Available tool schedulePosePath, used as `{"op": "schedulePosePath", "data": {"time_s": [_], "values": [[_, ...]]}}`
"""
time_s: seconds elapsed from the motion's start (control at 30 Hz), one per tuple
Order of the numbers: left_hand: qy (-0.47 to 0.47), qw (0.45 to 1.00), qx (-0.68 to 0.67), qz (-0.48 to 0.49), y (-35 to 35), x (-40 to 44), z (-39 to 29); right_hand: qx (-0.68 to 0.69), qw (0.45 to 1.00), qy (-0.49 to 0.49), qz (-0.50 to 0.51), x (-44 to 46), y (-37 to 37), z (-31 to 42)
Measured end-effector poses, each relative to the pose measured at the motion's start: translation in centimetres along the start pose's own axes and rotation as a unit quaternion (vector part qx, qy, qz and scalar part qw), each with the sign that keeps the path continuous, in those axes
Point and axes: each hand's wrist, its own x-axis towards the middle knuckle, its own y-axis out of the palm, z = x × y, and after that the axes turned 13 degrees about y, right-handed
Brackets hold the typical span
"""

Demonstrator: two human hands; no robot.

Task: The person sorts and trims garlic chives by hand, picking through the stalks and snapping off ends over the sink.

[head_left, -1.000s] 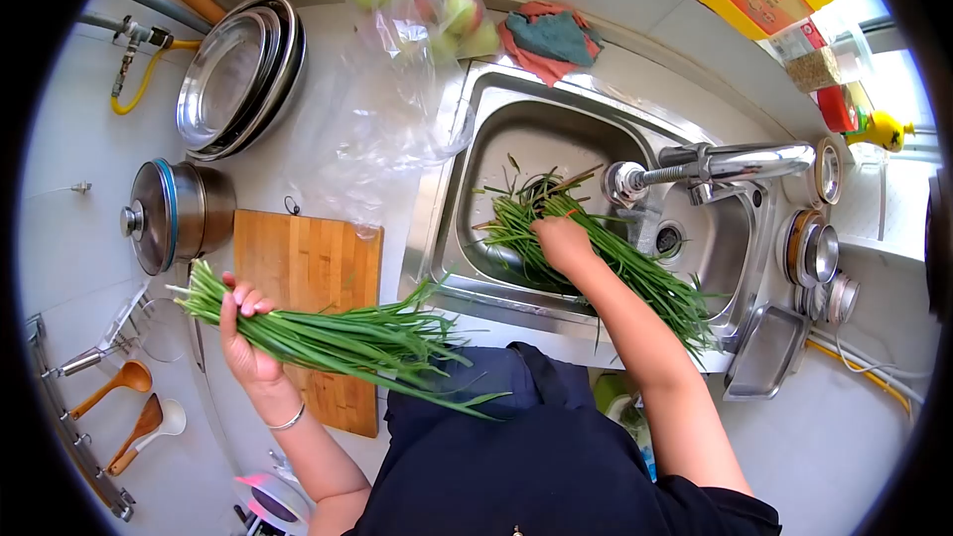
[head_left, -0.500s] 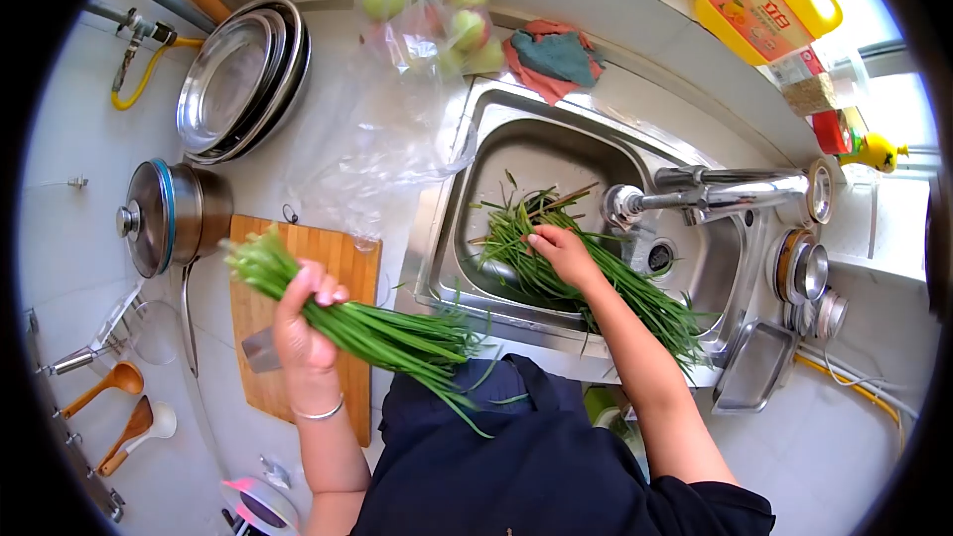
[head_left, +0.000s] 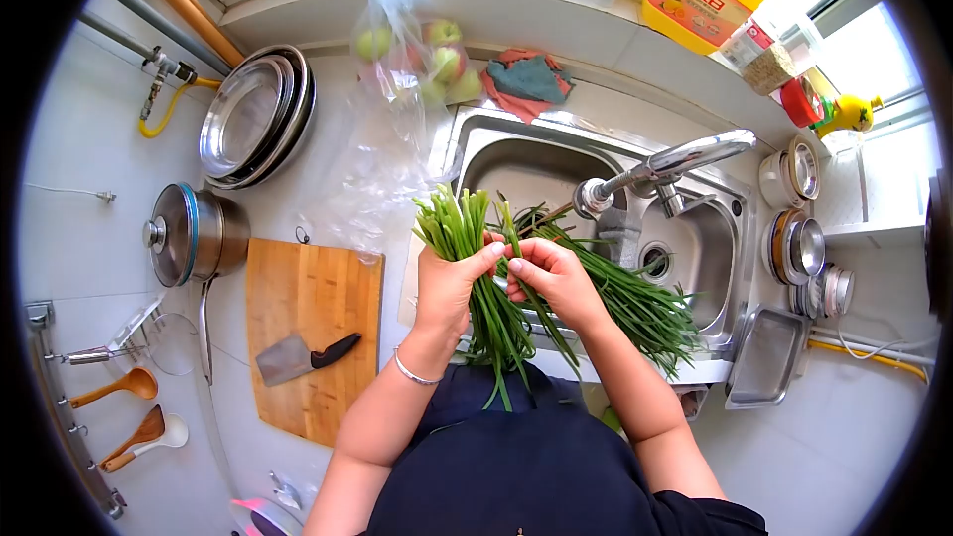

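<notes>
My left hand (head_left: 444, 286) is closed around a thick bunch of garlic chives (head_left: 496, 337), pale cut ends up and green leaves hanging down in front of my body. Beside it, my right hand (head_left: 558, 283) pinches a few separate chive stalks (head_left: 541, 318) close to the bunch, fingertips near the left thumb. More loose chives (head_left: 640, 308) lie across the steel sink (head_left: 710, 238), their leaf tips reaching over its front edge. Part of that pile is hidden behind my right hand and forearm.
A cleaver (head_left: 286, 359) lies on the wooden cutting board (head_left: 333, 288) at the left. Beyond are a lidded pot (head_left: 220, 233), stacked steel basins (head_left: 238, 119), a plastic bag of apples (head_left: 437, 60) and a cloth (head_left: 531, 81). The faucet (head_left: 685, 157) reaches over the sink.
My left hand has brought the bunch from above the board rightward to the sink's front. My right hand has lifted from the sink pile and now holds a few stalks beside the bunch.
</notes>
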Motion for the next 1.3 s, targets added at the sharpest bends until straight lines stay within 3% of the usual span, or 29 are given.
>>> {"op": "schedulePosePath", "data": {"time_s": [0.1,0.23,0.43,0.5,0.57,0.7,0.83,1.1,1.2,1.3], "values": [[0.012,1.0,0.002,0.004,0.2,-0.3,-0.3,0.06,0.998,-0.021,-0.004,-0.4,0.4,-0.3],[0.015,1.0,-0.002,0.001,0.1,-0.7,-0.7,0.039,0.998,-0.028,0.035,-0.5,0.1,-0.8],[-0.013,0.999,-0.032,-0.009,-0.4,-0.8,-0.8,0.008,0.997,-0.069,-0.034,-0.2,0.4,-1.2],[-0.04,0.993,-0.101,-0.053,-0.8,-0.6,-0.8,0.01,0.994,-0.098,-0.053,0.2,0.2,-1.4],[-0.041,0.994,-0.091,-0.045,-0.7,-0.7,-1.3,-0.133,0.966,-0.19,-0.113,0.3,-0.3,-1.0],[-0.031,0.999,-0.028,0.013,-0.5,-1.2,-1.0,0.057,0.991,-0.113,-0.032,0.4,0.4,-0.6],[-0.008,0.996,0.009,0.084,0.3,-1.6,-1.0,0.107,0.988,-0.108,-0.009,0.7,0.7,-0.4],[0.015,0.994,0.028,0.101,0.1,-1.3,-1.3,0.024,0.997,-0.076,-0.018,0.0,0.6,1.3],[0.01,0.994,0.021,0.103,0.0,-1.2,-1.6,-0.043,0.995,-0.092,-0.024,0.7,0.1,1.7],[-0.002,0.994,0.025,0.107,0.1,-1.4,-2.3,-0.068,0.979,-0.179,-0.067,1.1,0.2,2.8]]}}
